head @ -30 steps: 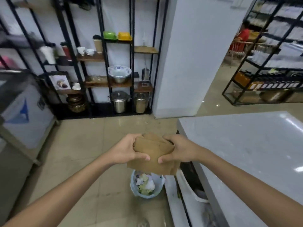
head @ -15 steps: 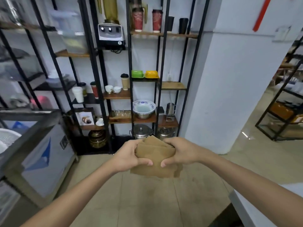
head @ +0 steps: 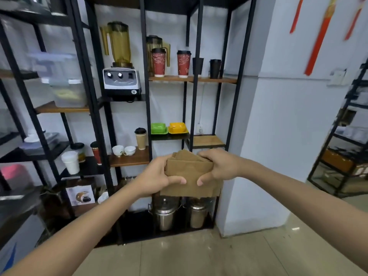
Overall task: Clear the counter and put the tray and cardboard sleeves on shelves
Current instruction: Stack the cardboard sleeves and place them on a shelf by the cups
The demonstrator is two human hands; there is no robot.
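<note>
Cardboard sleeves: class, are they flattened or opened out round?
Flattened. The cardboard sleeves form a flat, overlapping stack, pinched between the left hand and right hand; no round opening shows.

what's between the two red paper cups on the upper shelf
Nothing: in the head view the wooden shelf is bare between the left red cup and the right red cup.

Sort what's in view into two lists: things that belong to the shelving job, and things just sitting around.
Part of the job:
cardboard sleeves, held by left hand and right hand
black shelf rack

Just sitting there:
blender
red paper cups
green dish
yellow dish
steel pots
</note>
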